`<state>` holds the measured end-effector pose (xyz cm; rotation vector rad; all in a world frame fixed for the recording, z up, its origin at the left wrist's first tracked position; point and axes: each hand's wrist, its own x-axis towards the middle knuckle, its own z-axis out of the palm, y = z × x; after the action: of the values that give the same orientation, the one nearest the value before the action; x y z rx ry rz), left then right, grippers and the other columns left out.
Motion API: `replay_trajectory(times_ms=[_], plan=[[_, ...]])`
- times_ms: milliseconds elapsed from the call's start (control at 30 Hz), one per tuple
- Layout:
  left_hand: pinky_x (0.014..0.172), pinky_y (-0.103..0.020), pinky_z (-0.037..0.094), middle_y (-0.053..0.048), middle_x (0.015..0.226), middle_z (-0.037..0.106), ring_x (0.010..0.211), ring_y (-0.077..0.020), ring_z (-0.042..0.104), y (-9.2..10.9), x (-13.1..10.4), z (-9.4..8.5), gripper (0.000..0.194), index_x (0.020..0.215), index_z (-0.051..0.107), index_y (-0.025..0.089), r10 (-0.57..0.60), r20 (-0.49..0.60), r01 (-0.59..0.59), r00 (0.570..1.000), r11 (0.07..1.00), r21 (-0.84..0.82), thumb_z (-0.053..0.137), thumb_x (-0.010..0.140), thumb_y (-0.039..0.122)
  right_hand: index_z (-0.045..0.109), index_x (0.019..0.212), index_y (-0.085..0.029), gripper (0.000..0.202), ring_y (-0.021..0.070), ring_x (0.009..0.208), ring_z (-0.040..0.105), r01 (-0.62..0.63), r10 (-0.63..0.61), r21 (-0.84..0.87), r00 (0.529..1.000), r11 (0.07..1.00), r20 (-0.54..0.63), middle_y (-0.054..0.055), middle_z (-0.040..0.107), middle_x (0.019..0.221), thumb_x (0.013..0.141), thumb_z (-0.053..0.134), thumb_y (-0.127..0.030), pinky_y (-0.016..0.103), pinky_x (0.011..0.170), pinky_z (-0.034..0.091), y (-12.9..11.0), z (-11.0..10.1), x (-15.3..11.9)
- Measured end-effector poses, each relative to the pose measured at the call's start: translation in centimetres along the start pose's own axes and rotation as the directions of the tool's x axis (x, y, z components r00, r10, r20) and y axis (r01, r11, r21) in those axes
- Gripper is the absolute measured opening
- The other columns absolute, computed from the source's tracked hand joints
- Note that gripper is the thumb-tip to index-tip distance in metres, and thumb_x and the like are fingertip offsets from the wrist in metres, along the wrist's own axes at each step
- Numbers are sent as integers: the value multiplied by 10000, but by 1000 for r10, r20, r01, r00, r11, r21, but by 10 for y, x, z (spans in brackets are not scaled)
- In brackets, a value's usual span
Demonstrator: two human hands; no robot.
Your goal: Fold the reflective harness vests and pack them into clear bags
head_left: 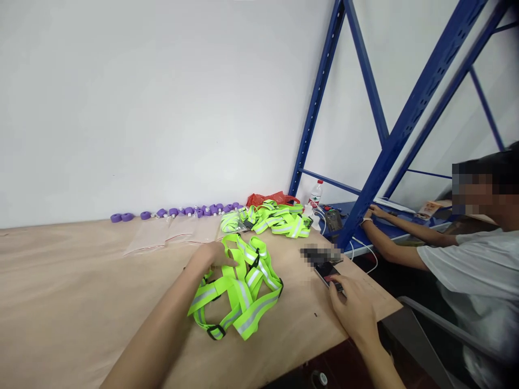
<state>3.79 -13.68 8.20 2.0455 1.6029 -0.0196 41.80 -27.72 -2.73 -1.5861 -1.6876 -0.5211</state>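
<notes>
A bright yellow-green reflective vest [251, 275] made of straps with silver stripes and black buckles lies loosely spread on the table. My left hand [214, 256] is at its upper left part, the fingers closed around a strap and partly hidden by it. To the right, my right hand [353, 305] has its fingertips on the near end of a dark phone [324, 272], which lies flat by the table's right edge. The far end of the phone is pixelated.
Behind the vest are more reflective straps [279, 219], a red plastic bag [267, 199], clear bags [150, 235] and a row of purple rolls [188, 210] along the wall. A blue rack [375, 186] and a water bottle [315, 194] stand right, beside a seated person [478, 265].
</notes>
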Motion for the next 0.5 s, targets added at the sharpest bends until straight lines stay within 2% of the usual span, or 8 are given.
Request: replay_trajectory(times_ms=[67, 133, 233, 367, 433, 500], plan=[[602, -381, 546, -127, 647, 690, 652, -295, 687, 7, 3, 7, 427, 582, 648, 140, -57, 67, 53, 996, 997, 52, 813, 695, 517, 684, 953, -208, 233, 300, 933, 678, 80, -80, 10, 996, 997, 30, 112, 749, 936, 913, 500, -345, 461, 878, 503, -8, 3, -1], [721, -377, 572, -110, 897, 723, 815, -251, 693, 12, 6, 13, 334, 835, 707, 129, -92, 113, 82, 989, 993, 90, 727, 844, 462, 682, 963, -215, 225, 293, 953, 679, 155, -159, 64, 985, 986, 72, 104, 750, 953, 928, 495, -334, 470, 928, 483, -23, 6, 3], [859, -404, 569, -85, 1179, 653, 996, -215, 657, 13, 9, 18, 284, 1168, 639, 160, -122, 186, 101, 975, 988, 118, 613, 968, 360, 677, 992, -218, 216, 263, 963, 680, 205, -229, 193, 967, 960, 114, 91, 749, 986, 955, 476, -290, 418, 925, 490, -61, 7, 23], [871, -431, 568, -95, 1220, 631, 1031, -237, 650, 7, 8, 15, 336, 1230, 609, 153, -120, 273, 89, 954, 989, 122, 617, 966, 360, 678, 1033, -215, 232, 254, 1008, 660, 163, -228, 313, 955, 936, 187, 100, 732, 1037, 956, 465, -269, 383, 919, 485, -120, 14, 74], [863, -429, 570, -96, 1206, 636, 1019, -232, 654, 4, 5, 11, 338, 1228, 607, 149, -101, 290, 72, 952, 991, 110, 615, 967, 363, 667, 1113, -218, 245, 281, 1111, 624, 90, -201, 333, 927, 939, 316, 111, 710, 1134, 930, 524, -294, 408, 972, 456, -143, 24, 102], [854, -421, 572, -93, 1191, 643, 1003, -225, 658, 3, 1, 5, 328, 1217, 612, 149, -83, 292, 58, 953, 994, 95, 610, 970, 365, 659, 1169, -219, 339, 337, 1200, 578, -28, -139, 336, 875, 941, 463, 131, 688, 1207, 853, 648, -343, 462, 1017, 422, -158, 40, 124]])
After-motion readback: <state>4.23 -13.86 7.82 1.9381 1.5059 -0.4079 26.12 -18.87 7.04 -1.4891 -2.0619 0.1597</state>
